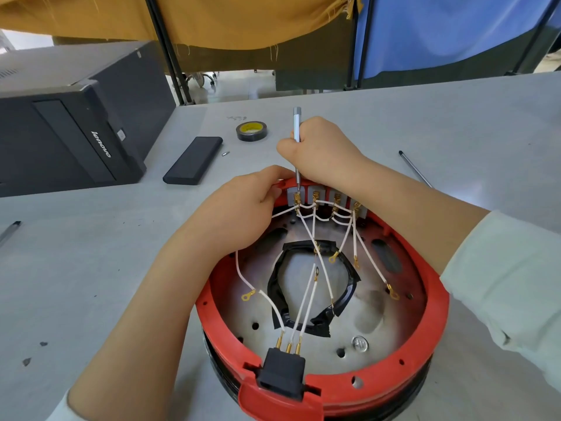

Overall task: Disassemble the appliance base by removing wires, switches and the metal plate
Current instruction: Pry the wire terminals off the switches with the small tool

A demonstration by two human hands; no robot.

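Observation:
A round red appliance base (431,302) lies upside down on the grey table. Inside it sit a metal plate (373,311), a black-taped centre opening and several white wires (306,299) with gold ring terminals. A row of white switches (318,197) lines the far rim. A black plug socket (283,373) sits at the near rim. My right hand (321,150) grips a slim silver screwdriver (297,138), its tip at the leftmost switch. My left hand (239,208) grips the far-left rim beside that switch.
A black Lenovo computer case (69,129) lies at the left. A black flat box (194,161), a small bit (225,153) and a roll of tape (252,131) lie beyond the base. A thin rod (414,168) lies at the right, a pen (9,230) at the left edge.

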